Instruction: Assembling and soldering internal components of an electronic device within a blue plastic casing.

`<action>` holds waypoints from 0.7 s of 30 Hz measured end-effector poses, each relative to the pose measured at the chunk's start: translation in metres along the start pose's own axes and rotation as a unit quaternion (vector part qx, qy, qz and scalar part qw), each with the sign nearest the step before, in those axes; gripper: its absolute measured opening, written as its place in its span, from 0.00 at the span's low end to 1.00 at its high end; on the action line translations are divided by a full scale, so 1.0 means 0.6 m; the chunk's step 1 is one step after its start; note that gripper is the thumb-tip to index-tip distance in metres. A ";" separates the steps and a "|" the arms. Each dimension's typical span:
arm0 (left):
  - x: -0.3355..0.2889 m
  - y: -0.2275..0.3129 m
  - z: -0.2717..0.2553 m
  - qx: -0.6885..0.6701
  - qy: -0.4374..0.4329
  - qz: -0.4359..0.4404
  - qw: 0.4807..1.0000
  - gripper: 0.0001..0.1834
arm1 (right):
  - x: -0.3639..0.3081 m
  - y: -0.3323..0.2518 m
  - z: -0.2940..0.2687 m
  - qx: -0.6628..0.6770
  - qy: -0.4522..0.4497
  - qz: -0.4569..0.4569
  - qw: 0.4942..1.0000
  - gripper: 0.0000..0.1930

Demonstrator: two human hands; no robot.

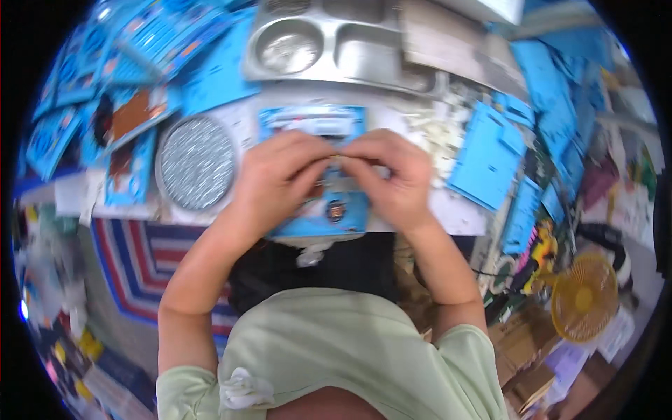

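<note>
My left hand [274, 175] and my right hand [396, 175] meet over a blue plastic housing [315, 224] in the middle of the white table. Thumb and forefinger of each hand are pinched together, tips nearly touching, around something too small and blurred to name. The housing lies flat beneath them. It carries a pale silvery part [315, 124] along its far end and a small copper-coloured coil [336, 210] near its close edge. My fingers hide much of its middle.
To the left stands a round dish of small shiny metal pieces [197, 162], with blue housings [161, 35] piled behind. A steel compartment tray [329, 42] sits at the back. Small whitish parts [437, 133] and blue panels [486, 159] lie right; a yellow basket [584, 297] is lower right.
</note>
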State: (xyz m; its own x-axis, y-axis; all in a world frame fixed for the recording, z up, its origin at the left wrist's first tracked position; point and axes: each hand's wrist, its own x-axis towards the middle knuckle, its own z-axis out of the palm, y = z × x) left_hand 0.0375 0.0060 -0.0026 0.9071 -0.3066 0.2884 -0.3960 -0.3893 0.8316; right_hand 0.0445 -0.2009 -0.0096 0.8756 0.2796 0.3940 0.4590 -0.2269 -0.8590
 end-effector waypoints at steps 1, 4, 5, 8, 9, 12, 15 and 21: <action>0.004 0.006 0.003 0.008 0.001 -0.018 1.000 0.09 | -0.003 0.000 0.001 0.020 0.008 0.042 0.999 0.09; 0.010 0.007 0.016 0.098 0.005 0.045 0.994 0.08 | -0.020 -0.015 -0.037 -0.056 0.034 -0.019 0.998 0.12; 0.009 0.011 0.017 0.102 0.003 0.045 0.994 0.09 | -0.037 -0.034 -0.071 -0.090 0.074 0.010 0.993 0.13; 0.002 0.008 0.021 0.093 0.012 0.050 0.994 0.11 | -0.139 -0.060 -0.201 -0.092 0.316 0.158 0.931 0.07; -0.007 0.005 0.018 0.097 0.024 0.046 0.994 0.12 | -0.165 -0.058 -0.246 -0.078 0.392 0.183 0.898 0.07; -0.003 0.005 0.013 0.094 0.020 0.054 0.994 0.11 | -0.211 -0.049 -0.364 0.018 0.600 0.245 0.761 0.09; 0.006 0.000 0.012 0.112 0.019 0.075 0.991 0.09 | -0.257 0.006 -0.478 0.040 0.592 0.213 0.776 0.12; 0.024 0.006 0.014 0.162 0.043 0.105 0.980 0.09 | -0.282 -0.012 -0.514 -0.122 0.687 0.102 0.709 0.11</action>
State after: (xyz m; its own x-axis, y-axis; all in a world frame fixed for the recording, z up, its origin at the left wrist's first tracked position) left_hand 0.0479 -0.0069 0.0005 0.8040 -0.3412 0.4870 -0.5872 -0.5845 0.5599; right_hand -0.0604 -0.5346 0.0305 0.1716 -0.9167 0.3609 0.1670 -0.3339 -0.9277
